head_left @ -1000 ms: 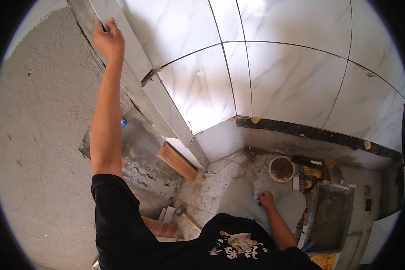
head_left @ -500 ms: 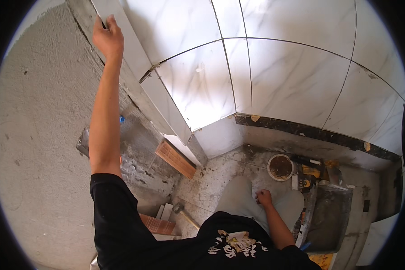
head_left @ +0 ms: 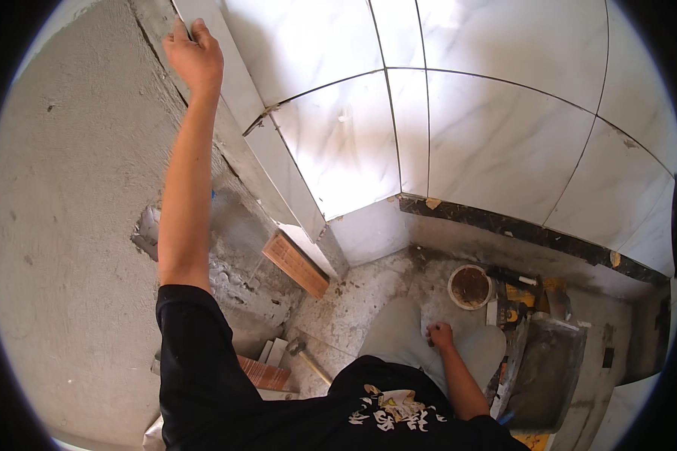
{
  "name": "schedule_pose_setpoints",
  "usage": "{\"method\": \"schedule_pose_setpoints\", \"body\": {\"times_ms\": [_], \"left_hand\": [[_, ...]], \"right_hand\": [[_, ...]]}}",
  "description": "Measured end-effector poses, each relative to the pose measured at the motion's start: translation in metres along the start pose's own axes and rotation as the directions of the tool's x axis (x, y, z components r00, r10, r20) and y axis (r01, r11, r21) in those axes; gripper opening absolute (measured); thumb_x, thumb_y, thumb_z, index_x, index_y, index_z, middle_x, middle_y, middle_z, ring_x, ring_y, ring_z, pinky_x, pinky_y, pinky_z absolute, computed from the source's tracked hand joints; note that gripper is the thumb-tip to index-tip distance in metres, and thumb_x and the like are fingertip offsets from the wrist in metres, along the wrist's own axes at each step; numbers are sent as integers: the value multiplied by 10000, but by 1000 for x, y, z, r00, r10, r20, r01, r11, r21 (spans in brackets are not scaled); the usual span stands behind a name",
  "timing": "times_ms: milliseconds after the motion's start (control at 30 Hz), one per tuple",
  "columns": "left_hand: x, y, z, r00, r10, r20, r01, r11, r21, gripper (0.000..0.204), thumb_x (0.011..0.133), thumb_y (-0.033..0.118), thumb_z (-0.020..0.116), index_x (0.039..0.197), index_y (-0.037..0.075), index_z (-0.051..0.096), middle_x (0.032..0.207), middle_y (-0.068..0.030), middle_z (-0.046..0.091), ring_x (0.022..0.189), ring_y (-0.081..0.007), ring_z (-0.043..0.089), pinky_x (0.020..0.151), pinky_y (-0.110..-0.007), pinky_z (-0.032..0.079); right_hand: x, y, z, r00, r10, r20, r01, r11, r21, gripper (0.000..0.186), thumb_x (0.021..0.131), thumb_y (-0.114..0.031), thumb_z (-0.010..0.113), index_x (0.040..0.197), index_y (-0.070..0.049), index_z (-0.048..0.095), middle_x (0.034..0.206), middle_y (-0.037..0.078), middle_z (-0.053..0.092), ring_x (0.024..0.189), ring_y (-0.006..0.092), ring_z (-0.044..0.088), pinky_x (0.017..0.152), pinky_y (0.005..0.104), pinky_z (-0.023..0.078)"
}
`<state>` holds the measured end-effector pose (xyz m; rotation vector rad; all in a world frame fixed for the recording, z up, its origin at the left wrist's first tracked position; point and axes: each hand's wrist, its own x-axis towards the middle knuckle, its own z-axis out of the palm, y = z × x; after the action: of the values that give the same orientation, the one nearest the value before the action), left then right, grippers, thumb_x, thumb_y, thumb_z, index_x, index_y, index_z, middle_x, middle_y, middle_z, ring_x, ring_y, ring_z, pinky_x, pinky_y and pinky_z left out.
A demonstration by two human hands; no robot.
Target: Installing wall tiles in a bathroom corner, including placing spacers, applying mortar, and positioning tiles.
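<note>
One left hand (head_left: 195, 60), upper left; one right hand (head_left: 441, 335), lower centre. Two reddish slabs (head_left: 296, 263), left of centre. One hammer (head_left: 314, 367) below. One bucket (head_left: 470, 307) and one dark tub (head_left: 557, 324), lower right.

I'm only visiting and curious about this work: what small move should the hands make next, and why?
Perhaps a gentle press by the left hand on the upper narrow white tile strip: the hand is at the strip's long edge, and a dark, ragged joint shows at the strip's lower end.
</note>
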<state>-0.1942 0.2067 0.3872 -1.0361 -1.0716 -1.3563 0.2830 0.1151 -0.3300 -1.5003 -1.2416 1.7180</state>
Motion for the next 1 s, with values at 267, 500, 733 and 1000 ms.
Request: {"method": "schedule_pose_setpoints", "body": {"times_ms": [267, 500, 733, 1000], "left_hand": [[-1, -12, -7, 999, -46, 10, 45, 998, 52, 483, 968, 217, 661, 1384, -2, 554, 988, -149, 499, 881, -271, 519, 802, -362, 476], [2, -15, 3, 999, 24, -38, -23, 999, 40, 465, 993, 210, 628, 1403, 4, 550, 1026, -144, 475, 864, -253, 503, 789, -355, 470], [-2, -15, -2, 1000, -27, 6, 26, 998, 49, 465, 1013, 186, 594, 1431, -4, 521, 997, -120, 438, 822, -223, 465, 796, -349, 450], [0, -9, 3, 997, -80, 8, 80, 997, 21, 433, 1024, 150, 579, 1435, 25, 529, 991, -97, 422, 806, -194, 445, 741, -320, 451]], "right_hand": [[-2, -1, 1, 997, 72, 2, -72, 996, -53, 136, 926, -82, 596, 937, 32, 671, 716, 117, 649, 477, 202, 589, 419, 351, 476], [10, 11, 3, 999, 46, 1, -45, 992, -115, 136, 923, -84, 604, 916, 29, 678, 707, 121, 649, 465, 204, 580, 407, 352, 456], [12, 11, 7, 1000, -10, 11, 12, 972, -234, 189, 890, -132, 633, 824, 26, 714, 672, 116, 687, 494, 206, 639, 435, 358, 503], [35, 31, 5, 997, -3, 72, 26, 946, -323, 234, 882, -153, 634, 842, 45, 752, 692, 130, 719, 506, 211, 667, 469, 353, 531]]}}
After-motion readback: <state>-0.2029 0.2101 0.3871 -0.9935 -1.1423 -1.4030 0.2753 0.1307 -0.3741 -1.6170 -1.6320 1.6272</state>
